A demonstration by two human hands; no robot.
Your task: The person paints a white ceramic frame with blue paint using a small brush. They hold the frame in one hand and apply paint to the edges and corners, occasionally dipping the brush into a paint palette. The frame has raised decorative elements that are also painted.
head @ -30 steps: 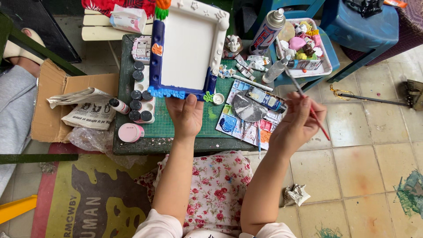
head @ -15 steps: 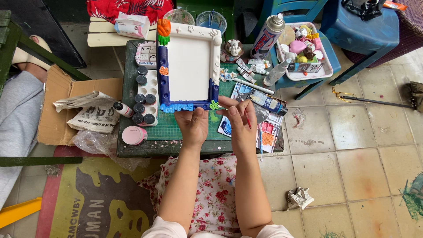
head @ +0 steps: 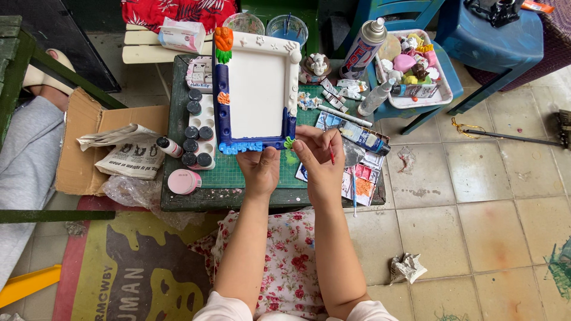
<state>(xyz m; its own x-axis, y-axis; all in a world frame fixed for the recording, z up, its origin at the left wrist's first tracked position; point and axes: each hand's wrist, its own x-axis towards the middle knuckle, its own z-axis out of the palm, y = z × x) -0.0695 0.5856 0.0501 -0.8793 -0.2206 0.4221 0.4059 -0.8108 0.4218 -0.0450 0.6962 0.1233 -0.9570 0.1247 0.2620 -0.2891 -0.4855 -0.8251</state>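
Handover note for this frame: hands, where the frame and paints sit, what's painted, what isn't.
Left hand holds the bottom edge of the picture frame, which lies on the green mat.
Right hand pinches a thin red brush at the frame's lower right corner.
Paint pots sit to the frame's left, palette paper to its right.
Done: left side and bottom are blue.
Left: top and right sides are white.

The left hand (head: 260,169) covers the desk's (head: 178,199) near edge beneath the frame (head: 257,95). The brush (head: 331,154) tip is too small to resolve. A grey-clad leg (head: 24,160) is cut off at the left edge.
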